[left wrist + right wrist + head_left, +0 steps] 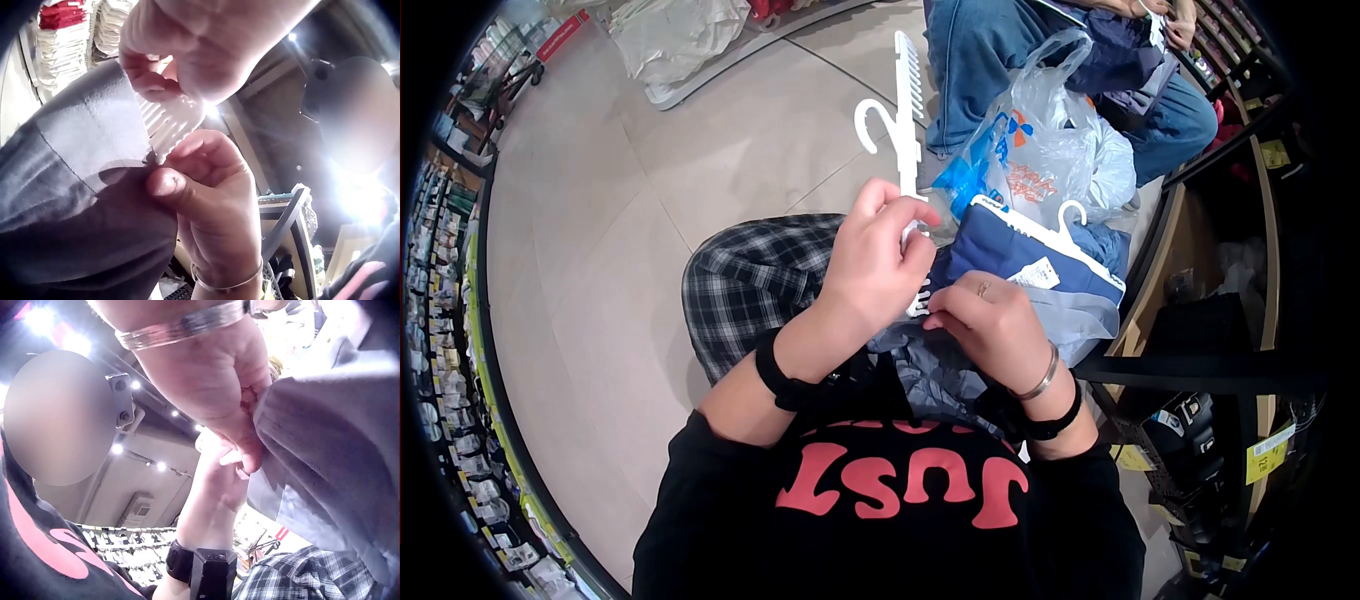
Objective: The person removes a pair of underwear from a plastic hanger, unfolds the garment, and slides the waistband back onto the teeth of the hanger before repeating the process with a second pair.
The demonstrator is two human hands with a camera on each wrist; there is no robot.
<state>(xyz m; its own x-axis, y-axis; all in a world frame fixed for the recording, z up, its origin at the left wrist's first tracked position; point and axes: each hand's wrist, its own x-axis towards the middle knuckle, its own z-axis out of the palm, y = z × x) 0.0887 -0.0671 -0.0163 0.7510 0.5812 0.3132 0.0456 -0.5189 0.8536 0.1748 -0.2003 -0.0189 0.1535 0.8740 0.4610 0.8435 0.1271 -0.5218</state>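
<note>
The left hand is held up over the lap, near the middle. Its wrist is bent and its fingers are curled round the stem of a white hanger. The hanger stands almost straight up. Its hook is at the far end and points left. Its end with teeth like a comb is low, by the hands.

The right hand sits a little lower and just to the right, touching the left hand. Its fingers are curled in, and the thumb and fingertips pinch the edge of a grey cloth. They hold this edge right against the teeth of the hanger. The left wrist view shows the thumb pressed on the cloth just under the teeth. The rest of the grey cloth lies in the lap, near the body.

A silver bangle is on the right wrist. Each wrist has a black band.

Plaid trousers cover the left knee. To the right lies a blue cloth on a second hanger, with a white tag. Just behind it is a clear bag. Farther off are a person's legs in jeans. The tiled floor is on the left and a shelf is on the right.
</note>
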